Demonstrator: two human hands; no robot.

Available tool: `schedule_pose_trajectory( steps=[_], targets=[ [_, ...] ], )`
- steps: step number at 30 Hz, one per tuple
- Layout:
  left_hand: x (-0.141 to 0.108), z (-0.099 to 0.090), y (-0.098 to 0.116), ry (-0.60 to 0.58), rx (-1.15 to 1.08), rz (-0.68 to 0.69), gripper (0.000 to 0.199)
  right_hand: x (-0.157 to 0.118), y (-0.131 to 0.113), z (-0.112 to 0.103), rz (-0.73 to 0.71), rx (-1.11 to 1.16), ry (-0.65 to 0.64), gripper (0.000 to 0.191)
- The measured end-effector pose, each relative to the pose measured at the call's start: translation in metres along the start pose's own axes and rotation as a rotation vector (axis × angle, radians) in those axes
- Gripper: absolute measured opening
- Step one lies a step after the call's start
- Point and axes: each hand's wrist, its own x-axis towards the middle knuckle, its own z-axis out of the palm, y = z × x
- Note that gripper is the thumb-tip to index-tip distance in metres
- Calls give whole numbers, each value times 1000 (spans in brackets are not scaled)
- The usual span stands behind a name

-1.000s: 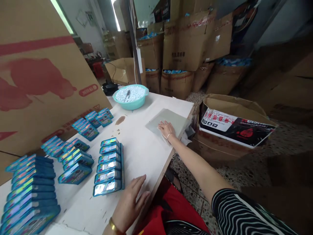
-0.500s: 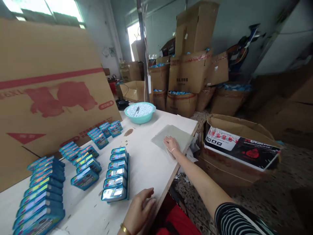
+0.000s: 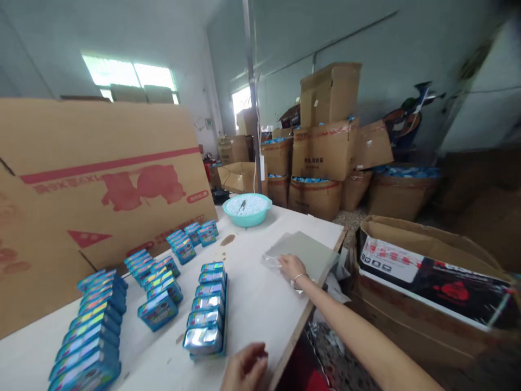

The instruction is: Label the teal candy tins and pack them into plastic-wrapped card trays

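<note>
My right hand (image 3: 292, 267) is closed on the near left edge of a clear plastic bag (image 3: 273, 255), which looks crinkled at the fingers. Beneath it lies a flat stack of clear plastic bags (image 3: 313, 251), near the table's right edge. My left hand (image 3: 246, 369) is at the front edge of the table, partly cut off by the frame. Its fingers are loosely bent with a gap to the thumb, and I see nothing in them. Just beyond it stands a row of small blue packs (image 3: 205, 309) with shiny tops.
More blue packs (image 3: 91, 331) stand in rows on the left of the white table (image 3: 252, 293). A turquoise basin (image 3: 247, 217) full of pale pellets sits at the back. A large carton (image 3: 101, 217) walls off the left; an open carton (image 3: 427, 282) stands right of the table.
My right hand has gone from lying flat on the bags to gripping the edge of one, which has crinkled. The left hand's fingers have curled somewhat. The view has tilted up.
</note>
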Motion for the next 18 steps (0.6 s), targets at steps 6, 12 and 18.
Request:
schedule_pose_trajectory(
  steps=[6,12,18],
  targets=[
    [35,24,29,374,-472,-188,68,-92,-55,17,-120,238,-131,34],
    [55,38,15,425,-460,-176,50,-149,-51,26,-147,523,-113,49],
    [54,41,13,418,-398,-131,51,-145,-34,20,-123,633,-104,37]
  ],
)
